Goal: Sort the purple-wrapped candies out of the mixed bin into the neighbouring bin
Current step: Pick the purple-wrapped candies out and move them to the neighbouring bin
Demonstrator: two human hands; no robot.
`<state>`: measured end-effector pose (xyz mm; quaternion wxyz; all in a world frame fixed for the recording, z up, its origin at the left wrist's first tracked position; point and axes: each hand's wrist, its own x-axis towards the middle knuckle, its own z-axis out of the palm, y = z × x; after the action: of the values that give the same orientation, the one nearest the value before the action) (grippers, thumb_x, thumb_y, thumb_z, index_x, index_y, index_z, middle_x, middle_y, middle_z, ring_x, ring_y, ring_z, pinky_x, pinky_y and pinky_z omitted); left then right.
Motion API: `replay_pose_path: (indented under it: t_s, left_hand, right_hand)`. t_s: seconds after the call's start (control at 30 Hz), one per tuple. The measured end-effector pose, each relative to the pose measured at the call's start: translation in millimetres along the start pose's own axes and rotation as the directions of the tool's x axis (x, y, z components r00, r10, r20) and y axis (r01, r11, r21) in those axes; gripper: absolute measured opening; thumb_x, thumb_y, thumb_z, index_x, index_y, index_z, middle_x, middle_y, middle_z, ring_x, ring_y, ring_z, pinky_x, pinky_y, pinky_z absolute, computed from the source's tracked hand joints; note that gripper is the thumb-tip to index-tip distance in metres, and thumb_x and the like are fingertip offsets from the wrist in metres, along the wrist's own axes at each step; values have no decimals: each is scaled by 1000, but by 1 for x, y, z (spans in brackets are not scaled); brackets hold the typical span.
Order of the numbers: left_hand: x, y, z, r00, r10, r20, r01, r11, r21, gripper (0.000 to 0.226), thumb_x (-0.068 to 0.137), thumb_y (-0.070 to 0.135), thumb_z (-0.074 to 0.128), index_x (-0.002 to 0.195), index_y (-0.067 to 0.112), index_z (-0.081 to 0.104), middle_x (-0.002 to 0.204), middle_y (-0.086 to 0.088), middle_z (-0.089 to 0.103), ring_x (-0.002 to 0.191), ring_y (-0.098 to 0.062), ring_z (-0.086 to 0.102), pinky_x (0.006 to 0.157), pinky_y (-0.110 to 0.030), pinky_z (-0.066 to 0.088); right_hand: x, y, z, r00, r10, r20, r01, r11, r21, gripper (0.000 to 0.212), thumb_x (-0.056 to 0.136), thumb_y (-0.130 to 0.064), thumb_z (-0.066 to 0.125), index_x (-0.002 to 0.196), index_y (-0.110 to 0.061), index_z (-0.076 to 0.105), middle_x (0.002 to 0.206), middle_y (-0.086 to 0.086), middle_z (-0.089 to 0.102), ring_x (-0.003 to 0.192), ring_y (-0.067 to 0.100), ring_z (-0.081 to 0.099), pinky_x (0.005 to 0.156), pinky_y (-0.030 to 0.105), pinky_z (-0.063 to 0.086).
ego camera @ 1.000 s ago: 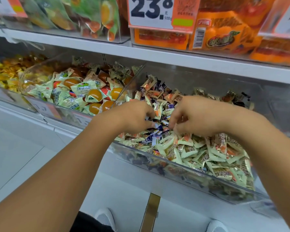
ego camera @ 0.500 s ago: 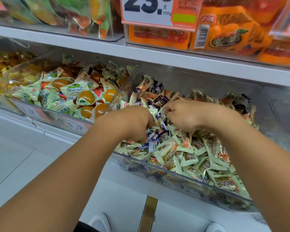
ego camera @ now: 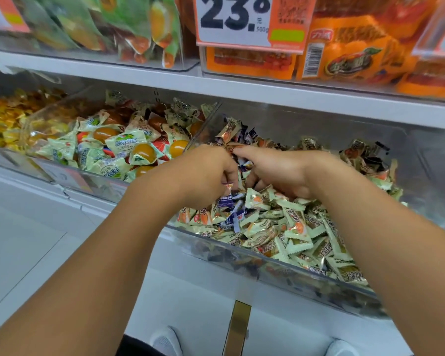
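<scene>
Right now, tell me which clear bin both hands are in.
The mixed bin right of the divider, holding small green and purple candies; the neighbouring bin holds larger orange-centred ones.

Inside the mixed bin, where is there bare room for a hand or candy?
Free: the mixed bin's far right corner, behind the pile along the back wall. Crowded: the centre, where left hand and right hand dig, and the front pile of green-wrapped candies.

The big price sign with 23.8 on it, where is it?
In the head view the price sign hangs at the top middle, on the shelf above the candy bin, just left of the orange snack packs.
</scene>
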<state>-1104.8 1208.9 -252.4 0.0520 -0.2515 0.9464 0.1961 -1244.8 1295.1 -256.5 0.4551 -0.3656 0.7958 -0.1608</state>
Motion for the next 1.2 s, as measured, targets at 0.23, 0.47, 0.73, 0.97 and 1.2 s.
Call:
replay_pose_path:
  t_s: [0.23, 0.47, 0.73, 0.97, 1.2]
  left_hand:
    - [-21, -17, -9, 994, -70, 82, 80, 989, -126, 11, 92, 12, 69, 93, 22, 73, 95, -3, 68, 77, -17, 68, 63, -32, 62]
    - [-26, -25, -13, 988, -88, 128, 118, 960, -254, 11, 94, 11, 66, 97, 20, 71, 103, -4, 65, 67, -21, 74, 63, -35, 63]
    - [-28, -27, -13, 988, -87, 128, 123, 945, -304, 11, 95, 10, 66, 102, 18, 69, 105, -4, 63, 57, -14, 71, 49, -20, 52]
    - [-29, -30, -14, 979, -23, 202, 81, 956, -282, 8, 94, 15, 68, 94, 23, 67, 108, -6, 67, 78, -19, 73, 74, -33, 63]
    - [-29, -21, -15, 964, 36, 264, 42, 958, -285, 7, 94, 15, 67, 92, 22, 66, 76, 4, 62, 71, -19, 64, 78, -42, 62]
  right_hand:
    - [5, -19, 11, 990, 64, 125, -53, 995, -85, 87, 88, -82, 2, 159, -33, 3, 147, 9, 39, 149, 32, 19, 118, 61, 3]
    - [13, -39, 25, 984, 90, 153, -78, 993, -83, 95, 81, -87, -1, 158, -33, -7, 166, 11, 5, 153, 33, -1, 118, 60, -3]
    - [14, -35, 24, 1000, 23, 13, -23, 1000, 12, 86, 84, -87, 17, 157, -44, 2, 166, 8, 12, 153, 30, 10, 116, 64, -3]
    - [-9, -31, 15, 995, -74, 71, 81, 992, -95, 73, 94, -75, 21, 154, -35, 29, 134, -3, 58, 126, 21, 48, 122, 52, 5]
    - [-40, 3, 11, 952, -296, 85, 307, 905, -294, 37, 99, -55, 49, 98, -24, 68, 96, -8, 65, 83, 6, 59, 77, 22, 48]
